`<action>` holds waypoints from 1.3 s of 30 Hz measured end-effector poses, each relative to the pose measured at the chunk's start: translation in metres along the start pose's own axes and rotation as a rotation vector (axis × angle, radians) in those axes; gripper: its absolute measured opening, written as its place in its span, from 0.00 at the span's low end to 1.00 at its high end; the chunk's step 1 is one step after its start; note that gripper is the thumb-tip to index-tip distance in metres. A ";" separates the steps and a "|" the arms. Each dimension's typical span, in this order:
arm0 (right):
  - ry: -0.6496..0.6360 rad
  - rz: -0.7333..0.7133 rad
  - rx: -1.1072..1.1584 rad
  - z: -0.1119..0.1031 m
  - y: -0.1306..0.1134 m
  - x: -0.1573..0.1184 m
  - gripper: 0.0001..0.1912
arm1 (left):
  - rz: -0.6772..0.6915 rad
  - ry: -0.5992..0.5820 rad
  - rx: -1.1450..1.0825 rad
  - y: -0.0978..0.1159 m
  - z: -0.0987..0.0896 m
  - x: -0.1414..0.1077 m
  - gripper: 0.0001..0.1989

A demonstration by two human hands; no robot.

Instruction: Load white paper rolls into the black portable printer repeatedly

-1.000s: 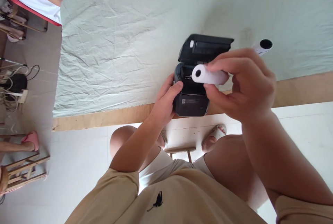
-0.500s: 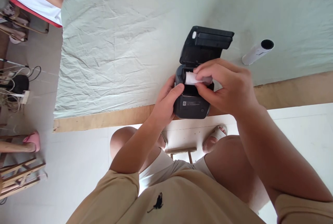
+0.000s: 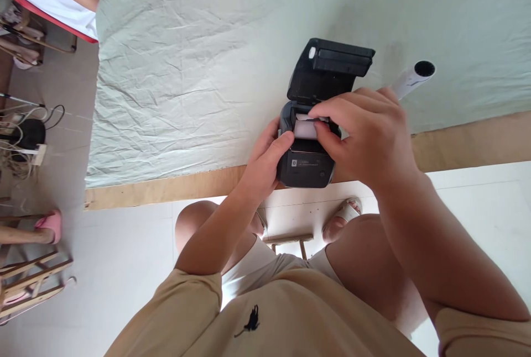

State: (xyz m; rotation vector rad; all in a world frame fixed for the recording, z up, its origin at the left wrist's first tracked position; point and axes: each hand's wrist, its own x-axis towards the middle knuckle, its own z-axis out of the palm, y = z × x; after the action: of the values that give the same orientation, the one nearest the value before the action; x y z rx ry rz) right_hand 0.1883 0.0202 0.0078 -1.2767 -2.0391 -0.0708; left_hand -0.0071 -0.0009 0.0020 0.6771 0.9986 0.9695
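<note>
Lowered since the earlier frame, the white paper roll (image 3: 305,131) lay inside the boxy black plastic device (image 3: 306,172), its loose edge pinched by the nearly closed right hand (image 3: 371,133), while the half-curled left hand (image 3: 264,164) gripped the device's side and the hinged black lid (image 3: 327,76) stood unshut.

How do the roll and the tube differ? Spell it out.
The roll lies inside the printer; the tube is outside it, beyond the right hand.
The roll shows its side and a loose paper edge, its ends hidden; the tube shows a wide, dark open end.
The roll looks plain; the tube has dark marks near its opening.
Both are white and rounded.
</note>
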 end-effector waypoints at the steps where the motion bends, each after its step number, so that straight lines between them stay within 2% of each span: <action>1: -0.017 0.010 -0.003 0.000 0.001 0.000 0.12 | -0.005 0.001 0.004 0.000 0.000 0.000 0.28; 6: -0.125 0.031 0.011 -0.001 0.006 -0.004 0.13 | -0.004 0.010 0.016 0.000 0.001 -0.001 0.27; 15: -0.163 -0.022 0.103 -0.002 0.003 -0.004 0.15 | -0.004 0.017 0.025 0.001 0.002 -0.002 0.23; 23: -0.207 0.006 0.187 -0.012 0.005 -0.003 0.13 | -0.001 0.018 0.018 -0.001 0.000 -0.001 0.26; 26: -0.160 0.030 0.183 -0.013 0.004 0.000 0.13 | -0.017 0.019 0.025 -0.001 -0.002 -0.001 0.28; 29: -0.029 0.046 0.132 -0.017 -0.007 0.003 0.15 | -0.026 0.022 0.033 -0.002 -0.002 0.000 0.30; 33: 0.107 -0.010 0.172 -0.021 -0.024 0.005 0.17 | 0.003 0.009 0.007 -0.002 -0.001 0.001 0.25; 36: 0.087 -0.098 0.227 -0.017 -0.027 0.001 0.13 | 0.089 -0.016 -0.028 -0.002 -0.001 0.002 0.19; 39: 0.007 -0.141 0.321 -0.013 -0.023 -0.003 0.08 | 0.123 -0.058 -0.014 -0.003 -0.004 0.004 0.20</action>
State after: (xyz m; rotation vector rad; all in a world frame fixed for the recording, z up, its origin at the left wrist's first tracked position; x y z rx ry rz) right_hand 0.1774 0.0003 0.0228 -0.9331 -2.0339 0.1802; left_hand -0.0090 0.0011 -0.0037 0.7578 0.9064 1.0574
